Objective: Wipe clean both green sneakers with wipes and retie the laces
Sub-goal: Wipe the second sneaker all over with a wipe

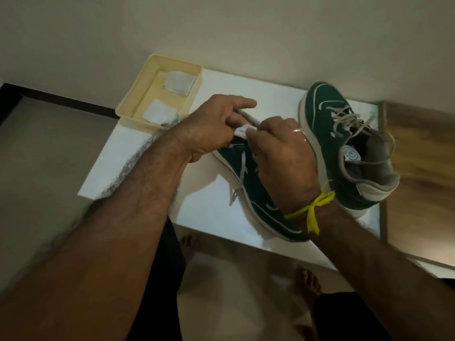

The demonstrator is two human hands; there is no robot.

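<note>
White tabletop w/ a plain pale wall behind it and a strip of wood-grain panel on the right. Near sneaker is dark green w/ a cream sole, lying tipped on its side across the middle of the tabletop, toe end up under both hands, heel toward the front edge. Left hand is curled round the toe end, gripping it, index finger sticking out straight along the top. Right hand has its fingers pinched on a small white wipe, pressed against the toe/sole edge right next to the left thumb. Ring on one right finger, yellow thread tied round the right wrist. Loose grey lace of that shoe trails down onto the tabletop, untied. Second green sneaker sits upright just beside it on the right, toe pointing away toward the wall, its grey laces loose too, round label visible on the insole. Cream plastic tray at the far left corner of the tabletop, well apart from the shoes, w/ two white folded wipes in it, one at the far end and one at the near end. Bare feet on the pale floor below the tabletop edge.
</note>
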